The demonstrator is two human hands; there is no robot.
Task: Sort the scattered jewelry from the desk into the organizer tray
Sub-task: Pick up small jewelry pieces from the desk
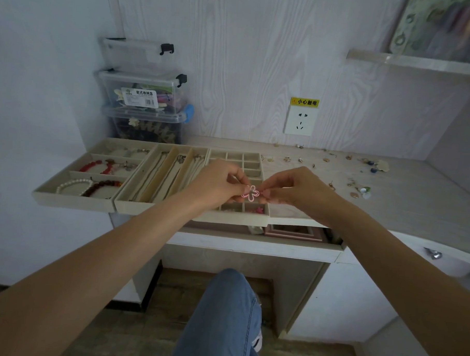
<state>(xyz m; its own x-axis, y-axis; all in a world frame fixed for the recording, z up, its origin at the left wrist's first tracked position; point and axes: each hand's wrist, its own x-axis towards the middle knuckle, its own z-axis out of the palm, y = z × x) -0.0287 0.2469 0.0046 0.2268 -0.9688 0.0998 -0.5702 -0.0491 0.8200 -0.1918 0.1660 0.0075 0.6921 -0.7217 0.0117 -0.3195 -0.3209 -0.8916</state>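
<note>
Pinching a pink flower earring [250, 194] between left hand [217, 183] and right hand [295, 186]; both clamped.

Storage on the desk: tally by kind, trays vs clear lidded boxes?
Beige organizer trays: 3, side by side: bracelet tray, necklace tray, small-grid tray
Clear lidded boxes: 3, stacked in the corner: top, middle, bottom
Total: 6
</note>
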